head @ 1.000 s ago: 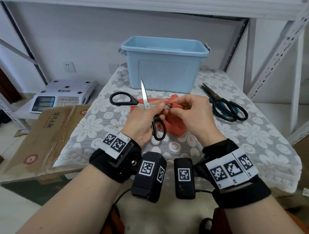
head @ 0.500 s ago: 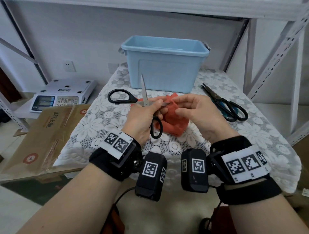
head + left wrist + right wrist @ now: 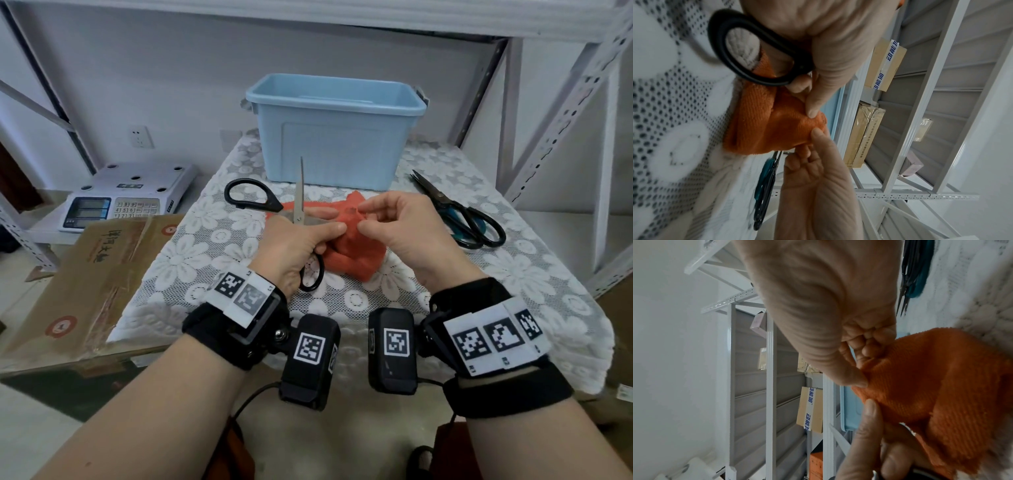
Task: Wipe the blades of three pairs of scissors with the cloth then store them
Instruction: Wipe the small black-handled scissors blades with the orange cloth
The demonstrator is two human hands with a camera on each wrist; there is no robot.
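Over table: left hand grips one scissors; right hand pinches cloth

Scissors: one blade hidden in cloth, one handle partly behind left hand. Bin contents: not visible.

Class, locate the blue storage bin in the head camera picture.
The blue bin stands at the far middle of the lace-covered table, directly beyond the orange cloth and both hands.
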